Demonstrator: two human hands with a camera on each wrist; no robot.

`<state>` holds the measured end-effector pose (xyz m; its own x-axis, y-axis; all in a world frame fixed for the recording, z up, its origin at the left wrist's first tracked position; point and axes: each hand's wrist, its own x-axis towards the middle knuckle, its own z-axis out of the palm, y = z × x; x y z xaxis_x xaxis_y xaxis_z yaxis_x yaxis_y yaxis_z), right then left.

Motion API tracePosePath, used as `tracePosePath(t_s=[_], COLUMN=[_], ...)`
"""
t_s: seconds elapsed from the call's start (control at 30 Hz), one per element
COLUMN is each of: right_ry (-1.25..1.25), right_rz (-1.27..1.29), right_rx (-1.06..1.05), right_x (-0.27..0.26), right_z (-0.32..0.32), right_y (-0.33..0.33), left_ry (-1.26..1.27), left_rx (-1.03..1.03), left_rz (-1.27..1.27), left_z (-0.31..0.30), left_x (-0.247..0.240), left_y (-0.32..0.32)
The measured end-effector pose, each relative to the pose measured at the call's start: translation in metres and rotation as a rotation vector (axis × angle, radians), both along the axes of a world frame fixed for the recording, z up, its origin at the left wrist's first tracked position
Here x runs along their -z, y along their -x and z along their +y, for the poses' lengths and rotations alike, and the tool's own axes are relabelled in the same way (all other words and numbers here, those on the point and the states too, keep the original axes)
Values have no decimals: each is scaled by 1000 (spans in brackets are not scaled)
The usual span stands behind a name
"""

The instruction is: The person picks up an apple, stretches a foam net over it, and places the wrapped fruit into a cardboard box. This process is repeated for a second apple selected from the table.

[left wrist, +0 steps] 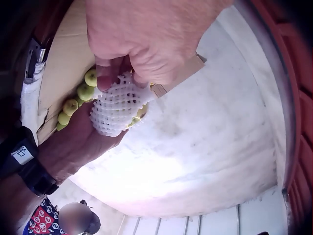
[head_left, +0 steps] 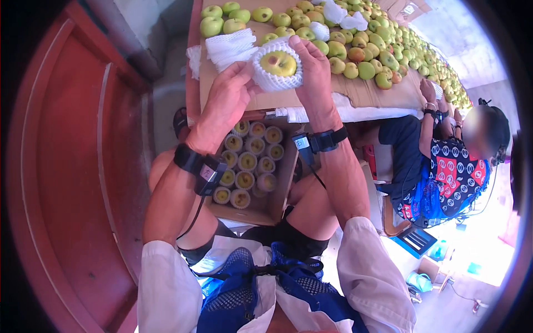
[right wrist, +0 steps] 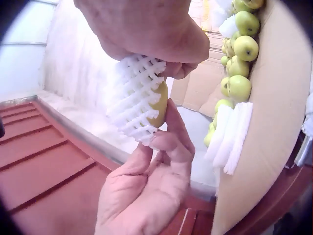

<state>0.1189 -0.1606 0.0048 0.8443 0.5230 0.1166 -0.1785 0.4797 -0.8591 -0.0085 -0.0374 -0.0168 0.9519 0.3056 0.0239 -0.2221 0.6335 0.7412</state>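
Observation:
A yellow-green apple sits inside a white foam net sleeve, held up between both hands over the table's near edge. My left hand pinches the net's edge on the left side, thumb and fingers together, as the right wrist view shows of the left hand. From the other side my right hand grips the netted apple. In the left wrist view the foam net covers most of the fruit, and the right hand lies behind it.
Loose apples cover the cardboard-topped table, with a stack of foam nets at the left. Below, a cardboard box of netted apples stands between the knees. Another person sits at right; a red door is at left.

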Motion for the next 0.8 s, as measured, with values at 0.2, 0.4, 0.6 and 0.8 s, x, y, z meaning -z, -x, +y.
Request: tracePosePath(t_s=[0.2, 0.4, 0.6, 0.8], right_ry=[-81, -58, -117, 10], right_rz=[100, 142, 105, -114], right_rx=[-125, -138, -106, 67], right_x=[7, 11, 4, 6], right_z=[3, 2, 3, 10], right_y=[-6, -10, -5, -6], left_ry=[34, 58, 94, 110], left_rx=[-38, -46, -16, -33], left_rz=[-4, 26, 14, 10], left_z=[-2, -6, -7, -7], left_x=[7, 6, 4, 2], left_y=[0, 3, 4, 4])
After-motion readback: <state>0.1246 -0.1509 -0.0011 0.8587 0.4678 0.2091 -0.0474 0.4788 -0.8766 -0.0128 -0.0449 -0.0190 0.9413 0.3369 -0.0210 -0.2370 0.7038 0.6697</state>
